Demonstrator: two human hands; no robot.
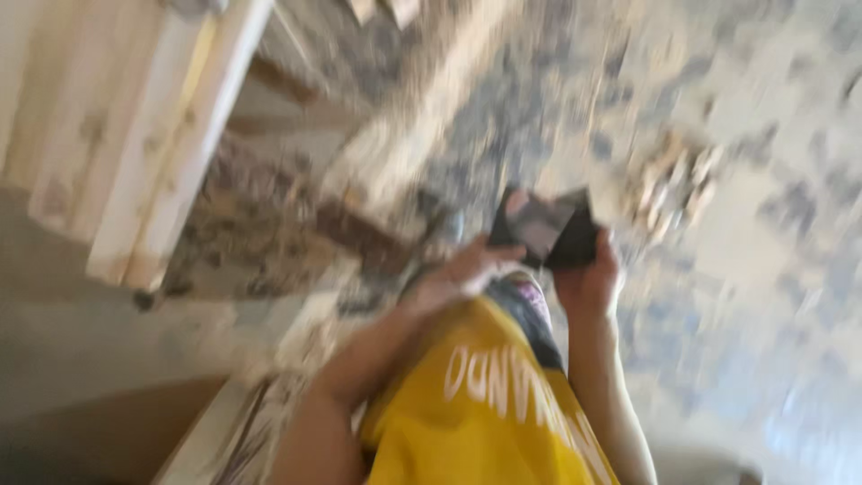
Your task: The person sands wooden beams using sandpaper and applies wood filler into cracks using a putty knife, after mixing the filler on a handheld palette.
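1. Although the whole view is smeared by motion, both hands can be made out in front of the person's yellow shirt [485, 422], raised together over a rubble-strewn floor [763, 180].
2. Between them sits a small dark flat object [548, 232], roughly rectangular, with a paler face turned upward; it could be a folded case or a handheld device, but the blur keeps me from saying which.
3. Judging by how things stand, the object is already lifted and held off the ground, so picking it up is done; whatever is being done with it looks to be under way, and I cannot tell how near to finished it is.
4. The right hand [588, 274] is wrapped around the object's lower right edge from beneath, fingers closed on it, bearing its weight.
5. The left hand [462, 274] comes in from the left, fingers stretched toward the object's near left edge and apparently touching it; whether it truly grips or only rests there I cannot tell.
6. The object therefore lies just above and between the two hands, nearer the right palm.
7. Off to the left stand pale timber boards [135, 135], and a long wooden beam [422, 108] lies slantwise across the debris, well apart from the hands.
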